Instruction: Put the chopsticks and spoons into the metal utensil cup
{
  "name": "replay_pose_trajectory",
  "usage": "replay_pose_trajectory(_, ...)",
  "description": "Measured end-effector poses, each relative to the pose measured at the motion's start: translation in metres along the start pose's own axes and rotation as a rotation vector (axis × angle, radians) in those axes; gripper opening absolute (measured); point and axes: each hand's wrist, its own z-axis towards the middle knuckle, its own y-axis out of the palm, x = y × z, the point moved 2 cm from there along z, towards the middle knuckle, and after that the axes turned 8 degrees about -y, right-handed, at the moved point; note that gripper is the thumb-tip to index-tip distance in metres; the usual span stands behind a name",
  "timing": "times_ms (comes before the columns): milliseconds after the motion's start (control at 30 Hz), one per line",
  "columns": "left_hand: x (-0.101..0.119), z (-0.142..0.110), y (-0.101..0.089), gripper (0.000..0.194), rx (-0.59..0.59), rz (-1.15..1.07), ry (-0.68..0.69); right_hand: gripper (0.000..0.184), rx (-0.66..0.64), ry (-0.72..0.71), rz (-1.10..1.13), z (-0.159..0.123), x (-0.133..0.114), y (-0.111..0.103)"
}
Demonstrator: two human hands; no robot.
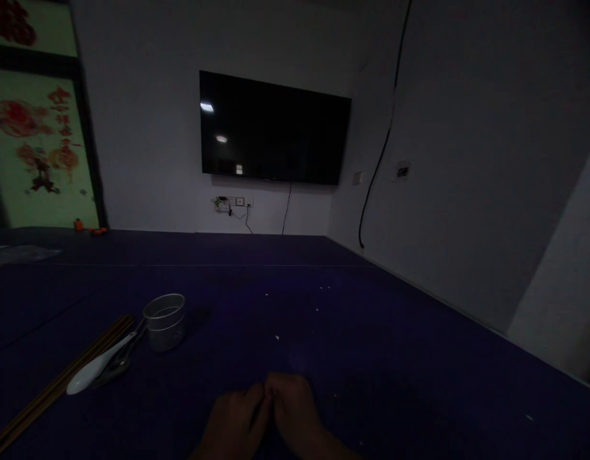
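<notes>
My left hand (237,418) and my right hand (295,409) rest together on the dark blue table (371,332) at the bottom centre, knuckles touching. Both look curled closed, and the dim light hides whether anything is in them. To their left stands a small round metal tin (165,319). Beside the tin lies a white spoon (96,369) on top of some dark metal utensils (120,364). Long wooden chopsticks (60,383) lie in a diagonal further left.
A black wall-mounted screen (274,128) hangs on the far white wall, with sockets and cables (235,204) below it. A window with red paper decorations (36,140) is at the left. Small white crumbs dot the table.
</notes>
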Motion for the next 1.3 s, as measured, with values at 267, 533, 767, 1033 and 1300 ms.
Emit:
replay_pose_trajectory(267, -0.009, -0.002, 0.001, 0.034, 0.053, -0.057, 0.045, 0.021, -0.066, 0.056, -0.044, 0.003, -0.001, 0.015)
replay_pose_trajectory(533, -0.008, -0.004, -0.005, 0.034, 0.049, -0.055, 0.055, 0.022, -0.101, 0.077, 0.031, 0.005, -0.01, 0.001)
replay_pose_trajectory(767, -0.006, -0.005, -0.015, 0.034, 0.04, -0.02, 0.074, 0.026, -0.104, 0.026, 0.032, 0.007, -0.018, -0.006)
replay_pose_trajectory(1033, -0.006, -0.006, -0.025, 0.034, -0.009, 0.072, 0.175, 0.024, -0.179, -0.027, -0.059, 0.009, -0.023, -0.009)
replay_pose_trajectory(1300, -0.006, -0.006, -0.027, 0.035, -0.007, 0.117, 0.219, 0.023, -0.284, -0.031, -0.191, 0.012, -0.026, -0.016)
